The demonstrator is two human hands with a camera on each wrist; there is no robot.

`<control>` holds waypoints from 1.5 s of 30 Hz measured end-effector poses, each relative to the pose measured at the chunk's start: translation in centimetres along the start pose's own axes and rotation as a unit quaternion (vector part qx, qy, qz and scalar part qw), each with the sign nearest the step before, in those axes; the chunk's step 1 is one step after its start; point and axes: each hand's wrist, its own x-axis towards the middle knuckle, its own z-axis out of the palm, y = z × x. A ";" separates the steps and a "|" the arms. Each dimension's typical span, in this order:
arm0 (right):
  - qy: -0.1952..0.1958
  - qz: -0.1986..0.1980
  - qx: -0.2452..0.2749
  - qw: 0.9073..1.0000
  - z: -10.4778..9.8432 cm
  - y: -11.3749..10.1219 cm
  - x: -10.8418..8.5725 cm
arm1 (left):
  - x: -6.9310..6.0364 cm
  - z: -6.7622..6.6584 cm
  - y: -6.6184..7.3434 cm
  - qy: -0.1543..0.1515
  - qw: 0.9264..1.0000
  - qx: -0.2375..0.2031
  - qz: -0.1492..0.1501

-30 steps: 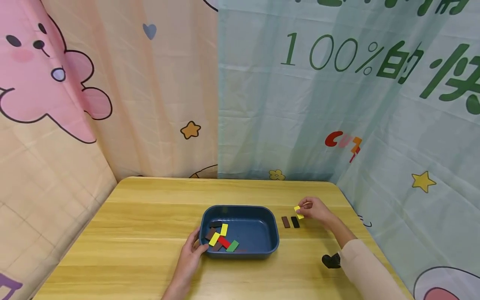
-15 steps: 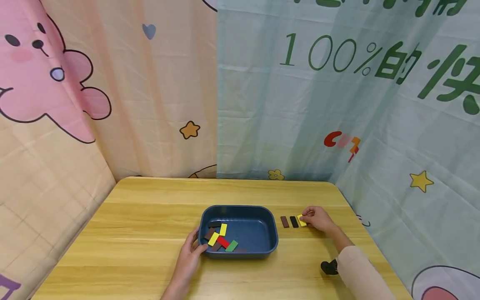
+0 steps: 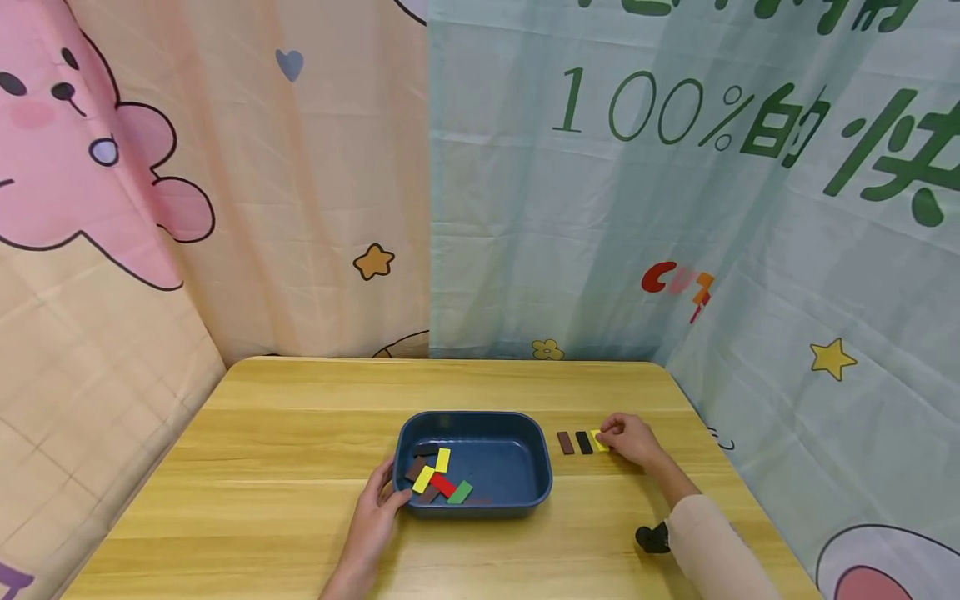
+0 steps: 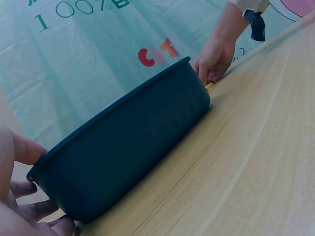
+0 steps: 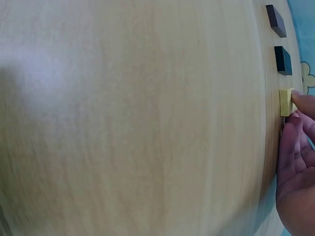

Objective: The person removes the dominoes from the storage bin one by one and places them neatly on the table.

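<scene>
A dark blue plastic bin (image 3: pixel 506 467) stands on the wooden table. My left hand (image 3: pixel 375 500) grips its left end, thumb over the rim and fingers against the outer wall. To the bin's right, my right hand (image 3: pixel 632 440) holds a yellow domino-like block (image 5: pixel 285 103) by its edge, down at the tabletop. Beside it lie a black block (image 3: pixel 583 442) and a brown block (image 3: pixel 565 442), forming a row with small gaps. Inside the bin's left half are several loose blocks, among them a red block (image 3: pixel 442 484) and a green block (image 3: pixel 460 492).
A black object (image 3: pixel 652 539) sits by the right sleeve, partly hidden; it appears strapped at the wrist. The wooden table (image 3: pixel 247 467) reaches back to printed curtains (image 3: pixel 510 208), which enclose its far side and both flanks.
My right hand has brought the yellow block down and toward me, from behind the row to a spot beside the black block. The left hand keeps its hold on the bin.
</scene>
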 end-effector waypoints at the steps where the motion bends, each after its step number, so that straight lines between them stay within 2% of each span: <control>1: 0.000 0.000 0.001 1.000 0.0 0.0 0.0 | 0.0 0.0 0.0 0.000 1.000 0.000 -0.001; 10: -0.015 0.004 0.038 0.999 -0.2 0.0 -0.1 | 0.0 -0.1 -0.1 0.001 1.000 -0.005 -0.005; 16: -0.013 -0.013 0.026 1.000 -0.5 -0.6 -0.2 | 0.1 0.0 -0.2 0.001 1.000 -0.005 -0.008; 21: -0.012 -0.037 -0.013 0.999 -0.5 -2.0 -0.3 | 0.1 0.1 -0.2 0.001 1.000 -0.005 -0.010; 26: -0.022 -0.078 0.000 0.997 0.2 -4.5 -0.2 | 0.0 0.0 -0.1 -0.003 1.000 -0.005 -0.011; 29: -0.042 -0.093 0.019 0.995 0.9 -5.9 -0.2 | 0.0 -0.1 -0.1 -0.006 1.000 -0.010 -0.015; 36: -0.093 -0.112 0.023 0.989 2.1 -8.8 -0.2 | 0.0 0.1 -0.1 -0.006 1.000 -0.014 -0.014; 45: -0.162 -0.179 0.006 0.971 4.1 -12.0 -0.4 | 0.3 -0.2 -0.7 -0.008 1.000 -0.009 -0.009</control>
